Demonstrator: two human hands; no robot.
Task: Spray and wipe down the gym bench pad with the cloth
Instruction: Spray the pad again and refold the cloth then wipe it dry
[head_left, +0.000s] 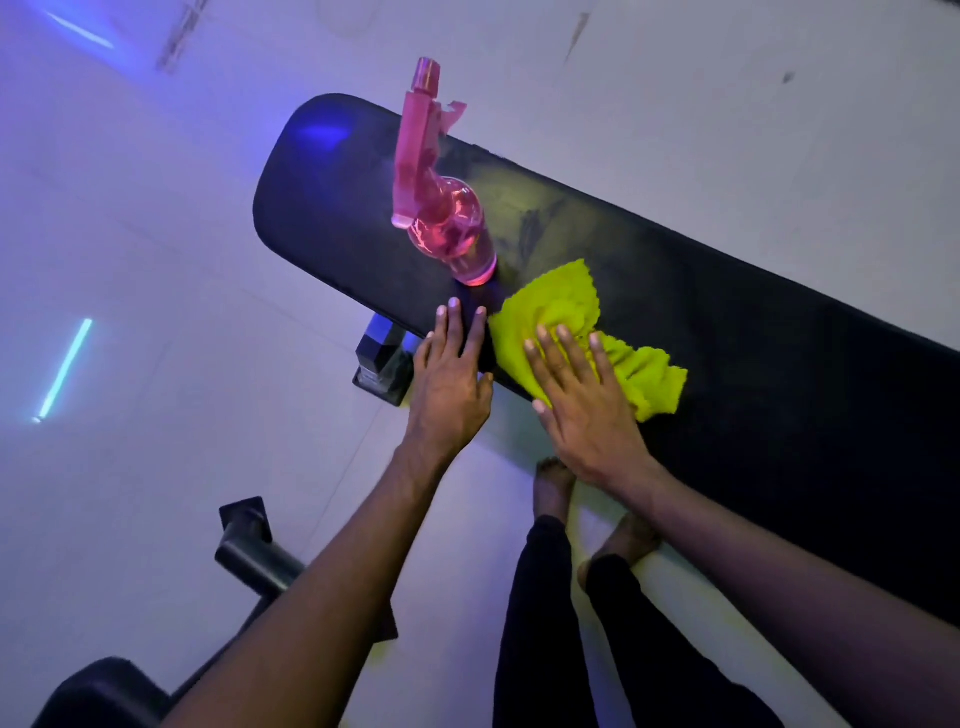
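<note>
1. At the far left, a pale floor (130, 234) carries a thin cyan strip of light (66, 368), and a dark padded seat (98, 691) shows in the lower corner.
2. Just right of that, a black metal frame bar (249, 551) with a square end cap lies on the floor, partly hidden behind the left forearm.
3. Under the near edge of the bench pad (727, 364), a black support post (382, 358) stands on the floor.
4. The left hand (452, 379) lies flat with straight fingers, its fingertips resting on the pad's near edge; it holds nothing.
5. A pink spray bottle (441, 208) stands upright on the pad just beyond those fingertips, its base just beside the cloth.
6. The yellow-green cloth (566, 317) lies crumpled on the pad near its near edge, and the right hand (582, 400) presses down on it with spread, straight fingers.
7. Below the hands, two bare feet (556, 483) and black trouser legs (545, 623) stand on the floor beside the bench.
8. The black pad runs on diagonally to the right edge.
</note>
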